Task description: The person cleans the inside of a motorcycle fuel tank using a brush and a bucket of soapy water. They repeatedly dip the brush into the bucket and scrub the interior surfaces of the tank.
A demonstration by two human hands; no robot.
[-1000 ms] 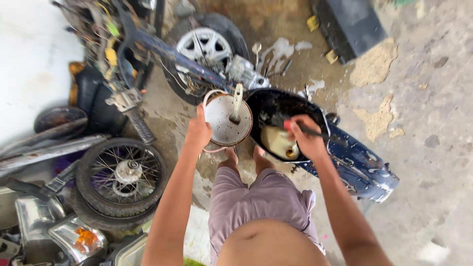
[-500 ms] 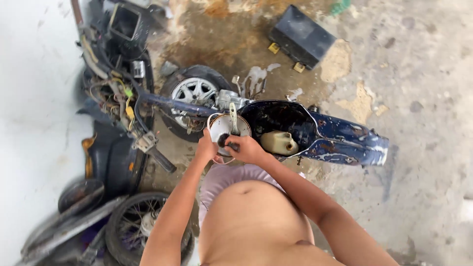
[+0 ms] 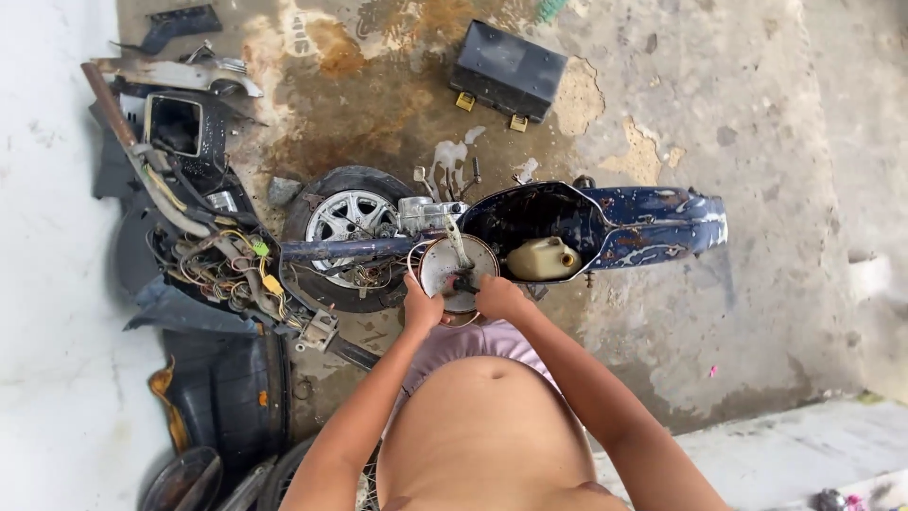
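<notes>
I hold a round, pale metal bowl-shaped part [image 3: 456,265] with a stick standing in it, low in front of my belly. My left hand [image 3: 421,308] grips its left rim. My right hand [image 3: 497,296] is closed on a small dark tool at the part's lower right edge. Just beyond lies a stripped blue motorcycle body [image 3: 653,222] on its side, with a cream plastic tank [image 3: 541,257] inside its open black shell.
A cast wheel with tyre [image 3: 342,220] and a frame with tangled wires [image 3: 227,270] lie to the left. A dark box-like cover [image 3: 509,68] rests on the stained concrete floor farther away. Black fairing parts [image 3: 222,397] and another wheel sit at lower left.
The view has tilted so the motorcycle sits farther off. My right hand came off the motorcycle's open shell onto the round part, and both hands drew it close to my body.
</notes>
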